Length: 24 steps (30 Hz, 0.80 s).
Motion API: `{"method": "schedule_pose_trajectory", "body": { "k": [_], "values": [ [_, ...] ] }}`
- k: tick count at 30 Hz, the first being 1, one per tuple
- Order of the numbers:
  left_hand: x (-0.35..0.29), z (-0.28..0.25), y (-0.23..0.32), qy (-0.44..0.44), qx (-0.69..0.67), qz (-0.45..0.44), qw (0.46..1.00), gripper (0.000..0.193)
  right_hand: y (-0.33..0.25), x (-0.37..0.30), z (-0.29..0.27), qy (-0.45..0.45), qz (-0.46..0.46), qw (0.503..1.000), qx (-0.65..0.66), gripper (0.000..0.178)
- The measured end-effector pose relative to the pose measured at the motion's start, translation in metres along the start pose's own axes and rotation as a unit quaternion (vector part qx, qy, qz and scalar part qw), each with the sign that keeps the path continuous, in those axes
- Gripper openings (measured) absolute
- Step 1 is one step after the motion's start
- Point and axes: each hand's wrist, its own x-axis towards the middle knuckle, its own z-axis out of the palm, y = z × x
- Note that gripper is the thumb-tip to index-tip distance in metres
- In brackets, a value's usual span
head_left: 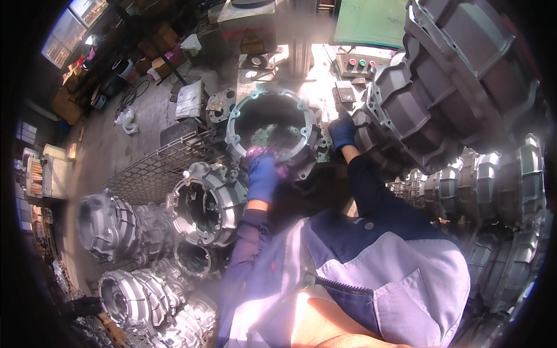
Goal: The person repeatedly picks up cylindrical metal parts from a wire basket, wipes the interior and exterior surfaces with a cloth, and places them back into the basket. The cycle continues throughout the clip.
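A round cast-metal housing [299, 148] stands on the work fixture in front of me, its wide bright ring facing up. My left hand [264, 174], in a blue glove, is at the near rim of this housing, fingers curled over the edge under a pinkish glare. To the right of the ring, my right hand [342, 133], also blue-gloved, reaches toward a small box with a dark face [345, 91]. Its fingers are too dark and washed out by bright light to make out, and I see no held thing there.
A control panel [362, 64] with coloured buttons sits below a greenish screen [371, 23]. Large stacked castings [452, 75] rise close on my right. More housings [203, 209] lie to the left, beside a wire mesh cage [156, 174]. Flat metal plates [220, 104] lie by the fixture.
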Motion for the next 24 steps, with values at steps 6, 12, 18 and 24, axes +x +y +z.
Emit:
{"method": "schedule_pose_trajectory", "body": {
  "k": [6,12,18,24],
  "values": [
    [0.002,0.025,-0.017,0.136,0.022,0.087,0.987,0.028,0.004,0.075,0.032,-0.043,0.104,0.994,-0.016,0.081],
    [0.001,0.041,-0.028,0.159,-0.031,0.078,0.984,0.028,0.010,0.074,0.046,-0.162,0.068,0.976,-0.128,0.048],
    [-0.005,0.022,-0.014,0.145,-0.003,0.058,0.988,0.019,0.020,0.067,0.034,-0.119,-0.137,0.962,-0.205,0.019],
    [-0.006,0.026,-0.012,0.097,-0.099,-0.007,0.990,0.021,-0.015,0.000,0.016,0.116,-0.021,0.984,0.133,0.030]
  ]
}}
